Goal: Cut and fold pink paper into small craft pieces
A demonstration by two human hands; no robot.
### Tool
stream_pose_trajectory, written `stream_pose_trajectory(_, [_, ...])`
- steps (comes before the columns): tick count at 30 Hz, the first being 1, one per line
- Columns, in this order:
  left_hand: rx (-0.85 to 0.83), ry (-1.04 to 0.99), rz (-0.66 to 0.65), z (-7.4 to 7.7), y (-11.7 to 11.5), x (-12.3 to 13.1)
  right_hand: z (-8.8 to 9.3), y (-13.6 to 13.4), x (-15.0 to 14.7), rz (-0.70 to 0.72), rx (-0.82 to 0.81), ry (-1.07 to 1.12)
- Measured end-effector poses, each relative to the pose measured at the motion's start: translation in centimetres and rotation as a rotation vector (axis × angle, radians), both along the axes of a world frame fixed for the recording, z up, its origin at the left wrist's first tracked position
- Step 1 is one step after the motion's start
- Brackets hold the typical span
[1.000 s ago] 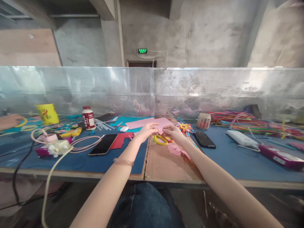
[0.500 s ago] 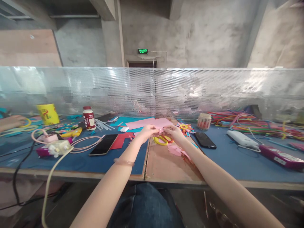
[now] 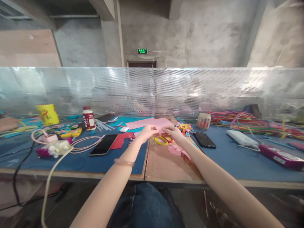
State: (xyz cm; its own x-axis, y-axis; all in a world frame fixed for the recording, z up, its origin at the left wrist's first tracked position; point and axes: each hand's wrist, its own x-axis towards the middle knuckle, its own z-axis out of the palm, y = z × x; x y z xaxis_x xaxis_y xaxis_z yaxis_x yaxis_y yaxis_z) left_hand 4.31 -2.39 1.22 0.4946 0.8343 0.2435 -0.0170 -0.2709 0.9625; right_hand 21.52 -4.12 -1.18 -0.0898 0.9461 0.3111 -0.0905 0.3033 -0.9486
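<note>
My left hand [image 3: 149, 132] and my right hand [image 3: 174, 132] meet above the middle of the table, fingertips closed in a pinch. Between them is a small piece of pink paper [image 3: 161, 130], mostly hidden by the fingers. Just below lie scissors [image 3: 160, 141] with yellow handles, partly covered by my right hand. Behind my hands, a large pink paper sheet [image 3: 139, 123] rests on blue paper [image 3: 114, 123]. Pink paper scraps [image 3: 174, 150] lie under my right forearm. A layered paper flower [image 3: 184, 127] with a yellow centre sits right of my right hand.
A phone [image 3: 104, 145] and red paper [image 3: 118, 141] lie left; another phone [image 3: 205, 140] lies right. Around them stand a bottle [image 3: 88, 118], a yellow can [image 3: 47, 114], a jar [image 3: 203, 121] and power strips [image 3: 281, 155]. A co-worker's hand [image 3: 9, 124] is far left. A perforated screen [image 3: 152, 91] closes the back.
The fingers of my right hand have shifted slightly and straightened over the pink paper. My left hand stays nearly in place. The co-worker's hand at far left has moved a little left.
</note>
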Motion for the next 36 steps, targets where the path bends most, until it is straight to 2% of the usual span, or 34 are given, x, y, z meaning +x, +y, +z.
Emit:
stream_pose_trajectory(4, [0.054,0.048,0.020,-0.23,0.29,0.10,-0.10,-0.08,0.09,0.014,0.006,-0.096])
stream_pose_trajectory(11, [0.085,0.066,0.093,-0.26,0.51,0.01,0.19,-0.47,-0.42,-0.062,-0.057,0.057])
stream_pose_trajectory(14, [0.109,0.084,0.107,-0.06,0.34,0.02,0.25,-0.55,-0.52,-0.062,-0.059,0.050])
stream_pose_trajectory(21, [0.166,0.112,0.017,-0.04,0.48,0.02,0.05,-0.27,-0.21,-0.028,0.008,-0.148])
stream_pose_trajectory(25, [0.148,0.055,0.044,-0.13,0.58,-0.03,-0.01,-0.15,-0.08,-0.046,0.001,-0.069])
stream_pose_trajectory(36, [0.164,-0.020,-0.020,-0.04,0.45,0.19,0.06,-0.09,-0.21,-0.025,-0.002,0.029])
